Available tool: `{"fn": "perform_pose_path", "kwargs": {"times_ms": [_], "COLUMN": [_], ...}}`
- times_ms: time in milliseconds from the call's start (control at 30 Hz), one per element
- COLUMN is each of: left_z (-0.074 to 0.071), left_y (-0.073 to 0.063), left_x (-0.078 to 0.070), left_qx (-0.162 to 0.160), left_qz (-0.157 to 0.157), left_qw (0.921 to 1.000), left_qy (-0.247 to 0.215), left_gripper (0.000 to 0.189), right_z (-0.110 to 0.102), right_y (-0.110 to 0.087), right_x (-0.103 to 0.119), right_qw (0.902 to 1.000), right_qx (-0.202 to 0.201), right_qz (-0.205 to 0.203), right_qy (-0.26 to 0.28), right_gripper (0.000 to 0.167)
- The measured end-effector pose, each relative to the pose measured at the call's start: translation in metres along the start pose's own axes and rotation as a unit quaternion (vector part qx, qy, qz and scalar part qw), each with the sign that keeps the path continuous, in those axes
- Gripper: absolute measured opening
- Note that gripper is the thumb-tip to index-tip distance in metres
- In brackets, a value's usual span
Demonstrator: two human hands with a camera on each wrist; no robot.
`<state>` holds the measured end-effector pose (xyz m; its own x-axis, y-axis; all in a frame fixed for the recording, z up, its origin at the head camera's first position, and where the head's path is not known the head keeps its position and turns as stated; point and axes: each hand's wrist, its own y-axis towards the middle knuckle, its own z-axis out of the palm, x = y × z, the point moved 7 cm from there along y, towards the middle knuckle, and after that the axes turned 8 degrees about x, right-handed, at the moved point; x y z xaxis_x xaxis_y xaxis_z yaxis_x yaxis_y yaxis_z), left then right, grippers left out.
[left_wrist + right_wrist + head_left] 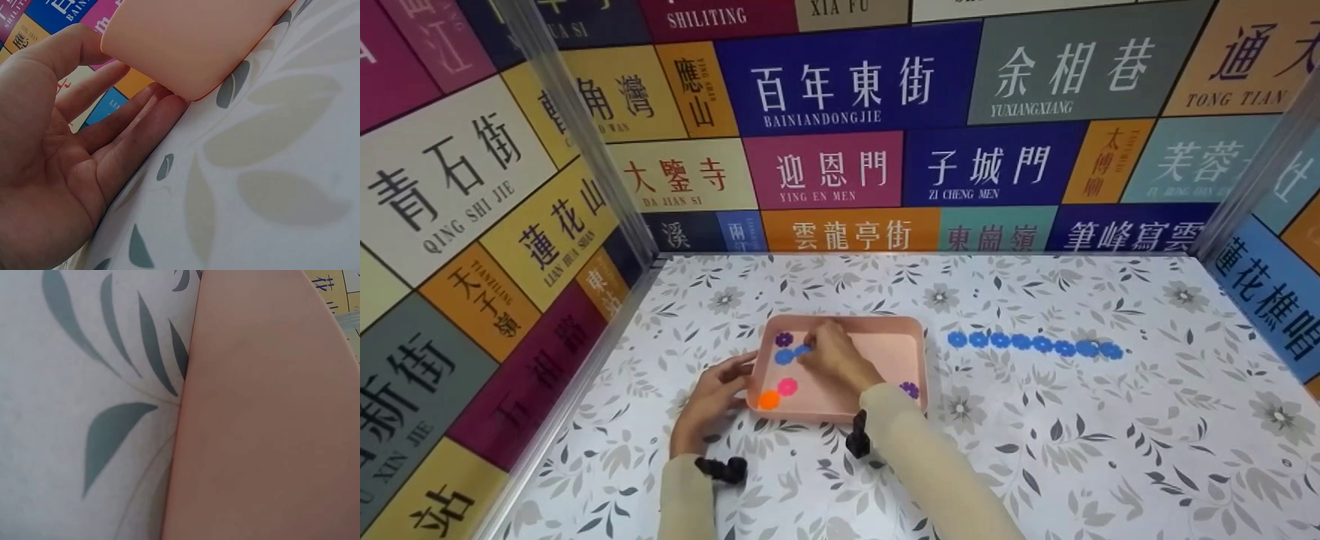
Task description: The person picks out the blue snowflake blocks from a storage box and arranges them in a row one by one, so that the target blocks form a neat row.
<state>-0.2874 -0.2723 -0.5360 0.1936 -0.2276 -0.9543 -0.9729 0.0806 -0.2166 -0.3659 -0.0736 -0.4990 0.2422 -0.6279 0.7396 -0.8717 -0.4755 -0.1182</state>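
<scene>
A pink tray [847, 414] holds small flower-shaped pieces. My right hand [838, 354] reaches over its front wall, its curled fingers pinching a blue flower piece [802, 350] near the left side. Just left of that lies another blue flower piece [784, 357], with a purple flower piece [784, 340] behind it. A pink flower piece [787, 387] and an orange piece [769, 400] lie toward the front left corner. My left hand [73, 140] rests extended fingers against the tray's outer left wall [180, 50]. The right wrist view shows only the tray's outside [264, 416], with the hand out of sight.
Right of the tray, several blue flower pieces [1021, 342] form a row on the floral-patterned tabletop [1110, 442]. A purple flower piece [910, 390] lies in the tray near my right sleeve [937, 457]. Colourful walls with lettering [847, 82] enclose the back and sides.
</scene>
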Motion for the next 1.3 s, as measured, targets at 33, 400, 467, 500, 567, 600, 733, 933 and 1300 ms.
{"fn": "perform_pose_path", "kwargs": {"times_ms": [33, 400, 467, 500, 567, 600, 733, 933, 1300], "left_z": [0.0001, 0.0001, -0.0009, -0.0012, -0.0014, -0.0014, -0.0009, -0.0006, -0.0001], "left_y": [0.0000, 0.0010, 0.0007, 0.0007, 0.0004, 0.0002, 0.0005, 0.0001, -0.0004], "left_x": [0.0001, -0.0010, -0.0011, -0.0010, -0.0015, -0.0015, 0.0000, 0.0017, -0.0008], "left_qx": [0.001, 0.000, -0.004, -0.005, -0.005, -0.005, -0.002, -0.004, 0.003], "left_qz": [0.000, 0.005, 0.001, 0.000, 0.001, 0.001, -0.003, -0.019, 0.005], "left_qw": [1.0000, 1.0000, 1.0000, 1.0000, 1.0000, 1.0000, 1.0000, 0.9998, 1.0000], "left_qy": [0.002, -0.003, 0.002, 0.003, 0.004, 0.005, 0.008, 0.011, 0.004], "left_gripper": [0.048, 0.049, 0.049, 0.049, 0.048, 0.048, 0.049, 0.049, 0.049], "right_z": [-0.0003, -0.0014, -0.0017, -0.0018, -0.0020, -0.0017, 0.0015, 0.0023, 0.0013], "right_y": [0.0000, -0.0047, -0.0047, -0.0045, -0.0040, -0.0037, -0.0036, -0.0044, -0.0024], "right_x": [-0.0003, -0.0068, -0.0063, -0.0059, -0.0050, -0.0046, -0.0053, -0.0042, -0.0039], "right_qw": [1.0000, 0.9974, 0.9974, 0.9975, 0.9978, 0.9979, 0.9971, 0.9970, 0.9985], "right_qx": [-0.001, 0.015, 0.018, 0.018, 0.015, 0.015, 0.021, 0.023, 0.032], "right_qz": [0.002, 0.068, 0.068, 0.066, 0.061, 0.059, 0.069, 0.068, 0.045], "right_qy": [-0.003, 0.015, 0.017, 0.018, 0.019, 0.020, 0.025, 0.028, 0.007], "right_gripper": [0.023, 0.024, 0.022, 0.020, 0.018, 0.018, 0.019, 0.019, 0.006]}}
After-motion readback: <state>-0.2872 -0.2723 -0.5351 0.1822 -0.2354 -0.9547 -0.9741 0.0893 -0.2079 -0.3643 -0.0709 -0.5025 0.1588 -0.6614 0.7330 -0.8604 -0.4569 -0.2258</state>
